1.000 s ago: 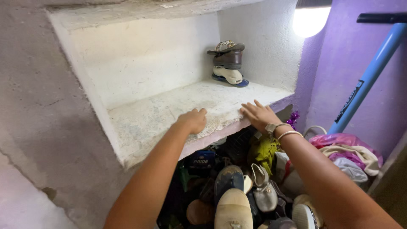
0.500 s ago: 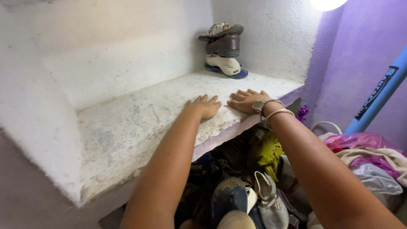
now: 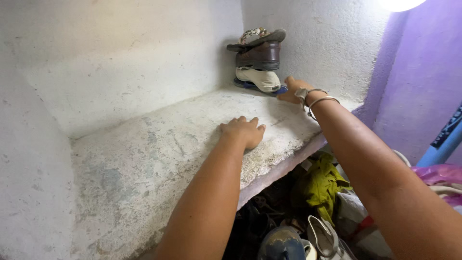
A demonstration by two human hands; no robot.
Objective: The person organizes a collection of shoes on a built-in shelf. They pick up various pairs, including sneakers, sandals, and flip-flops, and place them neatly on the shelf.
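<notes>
My left hand (image 3: 245, 131) lies flat, palm down, on the worn white concrete shelf (image 3: 159, 154), fingers a little apart and holding nothing. My right hand (image 3: 292, 90), with a watch and a bangle on the wrist, reaches to the shelf's back right corner and touches the base of a stack of shoes (image 3: 258, 60). The stack has a blue sole at the bottom, a cream shoe, a brown shoe and a patterned shoe on top. Whether the right fingers grip anything is hidden.
Below the shelf lies a heap of shoes (image 3: 293, 240) and a yellow-green cloth (image 3: 322, 185). A purple wall (image 3: 418, 72) stands at right, with a blue pole (image 3: 445, 144) and a pink bag (image 3: 442, 174). A lit bulb (image 3: 402, 4) glares at top right.
The view has moved closer to the shelf. My right hand slid from the shelf's front edge back to the shoe stack. My left hand stays flat on the shelf.
</notes>
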